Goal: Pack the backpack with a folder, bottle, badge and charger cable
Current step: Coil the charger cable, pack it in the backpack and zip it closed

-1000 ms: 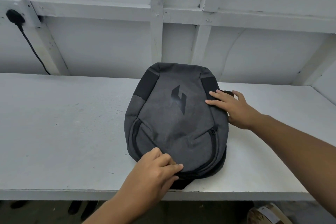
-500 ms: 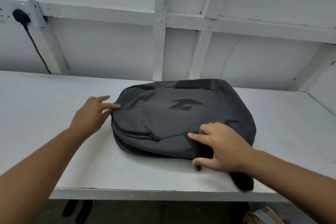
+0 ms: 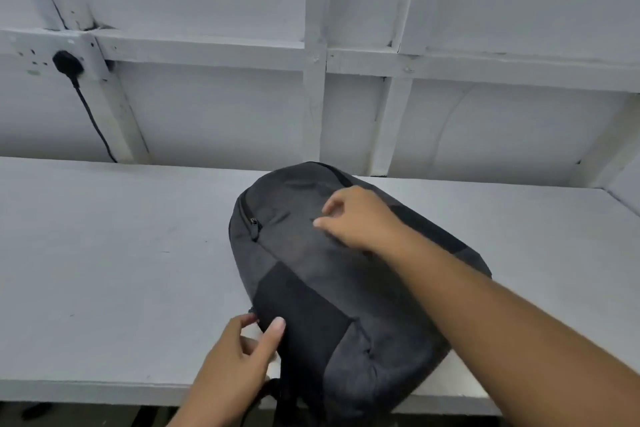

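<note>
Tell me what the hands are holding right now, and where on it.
Both are on the backpack: the left hand pinches its near left edge, the right hand pinches fabric on top.

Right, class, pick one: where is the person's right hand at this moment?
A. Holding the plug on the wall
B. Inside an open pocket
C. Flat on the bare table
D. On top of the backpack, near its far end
D: the right hand rests on the upper surface of the backpack toward its far end, while the left hand is at the bag's near left edge.
</note>
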